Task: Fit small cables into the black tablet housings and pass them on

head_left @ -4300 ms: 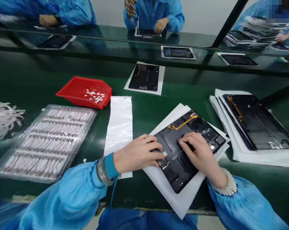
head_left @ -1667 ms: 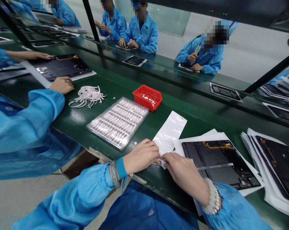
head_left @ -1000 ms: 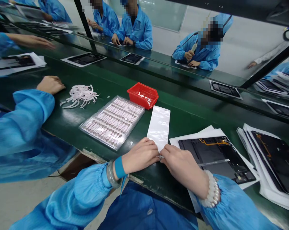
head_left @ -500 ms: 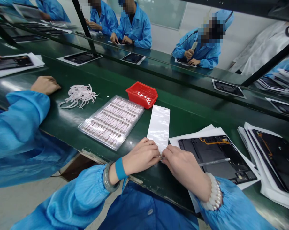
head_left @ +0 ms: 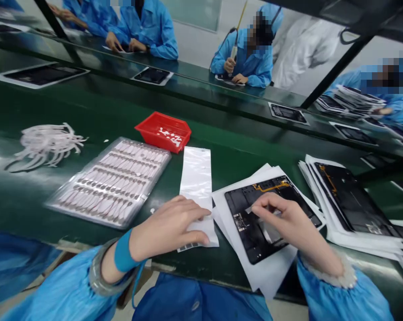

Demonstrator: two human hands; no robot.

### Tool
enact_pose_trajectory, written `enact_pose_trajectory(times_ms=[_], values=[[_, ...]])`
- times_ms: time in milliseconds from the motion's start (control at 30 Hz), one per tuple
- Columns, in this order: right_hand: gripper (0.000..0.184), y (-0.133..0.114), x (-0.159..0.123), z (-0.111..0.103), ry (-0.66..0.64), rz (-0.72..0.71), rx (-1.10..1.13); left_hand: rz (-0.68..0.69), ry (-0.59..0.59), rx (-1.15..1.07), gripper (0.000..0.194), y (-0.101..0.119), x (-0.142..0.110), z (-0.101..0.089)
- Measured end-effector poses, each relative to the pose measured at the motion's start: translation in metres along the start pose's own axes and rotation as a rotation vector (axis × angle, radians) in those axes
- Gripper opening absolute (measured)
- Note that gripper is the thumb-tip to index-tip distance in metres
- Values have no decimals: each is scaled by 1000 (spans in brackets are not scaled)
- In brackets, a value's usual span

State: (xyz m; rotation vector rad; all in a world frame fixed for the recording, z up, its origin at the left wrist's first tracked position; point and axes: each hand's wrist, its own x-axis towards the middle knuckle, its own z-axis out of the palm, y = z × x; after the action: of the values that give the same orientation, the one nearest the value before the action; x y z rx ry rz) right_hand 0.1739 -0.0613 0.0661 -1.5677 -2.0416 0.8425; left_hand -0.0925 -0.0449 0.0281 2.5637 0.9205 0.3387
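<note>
My left hand (head_left: 177, 223) rests on a long white backing sheet (head_left: 197, 174), fingers apart, with a row of small dark marks showing at the sheet's near end. My right hand (head_left: 284, 218) is over a black tablet back housing (head_left: 244, 236), thumb and forefinger pinched on a small pale piece (head_left: 249, 209) at their tips. Whether this piece touches the housing I cannot tell. An orange flex cable (head_left: 271, 185) runs along the housing's far side. White paper sheets (head_left: 228, 258) lie under the housing, and my right hand covers part of its middle.
Left of the sheet lies a clear tray (head_left: 121, 178) of small wired discs. Behind is a red bin (head_left: 151, 129) with white bits. A heap of pale strips (head_left: 49, 145) lies far left, stacked housings (head_left: 351, 196) at right. Co-workers sit across the bench.
My right hand has left the white sheet and moved right, over the housing, pinching a small piece. My left hand has opened out on the sheet. The view has swung right.
</note>
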Motion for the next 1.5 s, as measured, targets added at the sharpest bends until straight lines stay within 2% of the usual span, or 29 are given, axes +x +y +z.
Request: enact_pose_trajectory(times_ms=[67, 133, 233, 367, 533, 733, 1133, 1500], values=[[25, 20, -5, -2, 45, 141, 111, 116, 87, 68, 29, 4, 14, 5], [25, 34, -8, 8, 50, 189, 167, 240, 137, 176, 22, 8, 31, 16], [20, 41, -11, 27, 105, 153, 162, 362, 131, 296, 21, 14, 51, 32], [17, 40, -16, 40, 176, 120, 63, 444, 142, 245, 20, 18, 56, 45], [22, 38, -21, 48, 227, 132, -9, 427, 181, 148, 24, 17, 47, 46], [22, 35, -19, 54, 277, 143, -25, 416, 206, 183, 23, 11, 46, 45], [21, 32, -19, 55, 251, 195, -72, 407, 221, 206, 22, 11, 47, 46], [22, 34, -20, 56, 252, 155, -134, 393, 173, 249, 17, 13, 47, 47]])
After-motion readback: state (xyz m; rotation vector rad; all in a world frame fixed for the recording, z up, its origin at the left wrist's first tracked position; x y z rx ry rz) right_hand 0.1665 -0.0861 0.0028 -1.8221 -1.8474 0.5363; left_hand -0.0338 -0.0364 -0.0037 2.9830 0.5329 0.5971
